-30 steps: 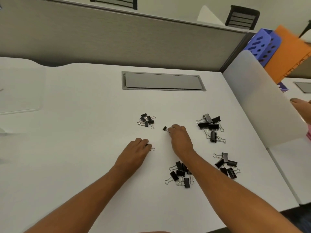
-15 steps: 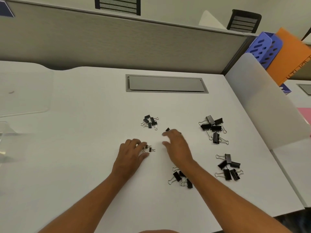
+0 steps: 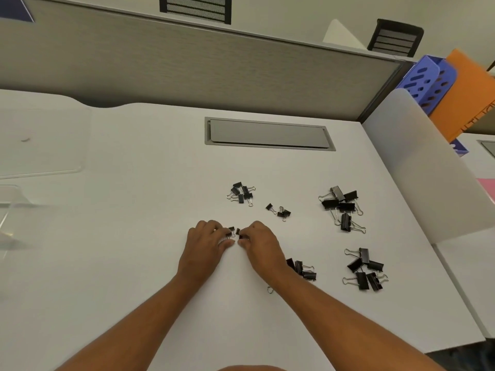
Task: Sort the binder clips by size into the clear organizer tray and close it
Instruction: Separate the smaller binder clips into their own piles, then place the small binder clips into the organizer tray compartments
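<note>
Both hands work close together near the middle of the bench: the left hand and the right hand have their fingers curled down, and each seems to pinch at the few tiny binder clips that lie between the fingertips, though I cannot tell exactly which clip each hand grips. I judge that the step in hand is the grouping of clips by size on the bench, before anything goes into the tray. Around the hands I count 5 other groups: a small-clip pile just far of the hands, 3 small clips to its right, a large-clip pile of about 6 at the far right, another large pile of about 6 at the near right, and a medium pile partly hidden behind the right wrist. The clear organizer tray seems to be the transparent shape at the far left, well apart from all clips, and its compartments are hard to see. The next move probably calls for a fine pinch to join these tiny clips with the small pile.
</note>
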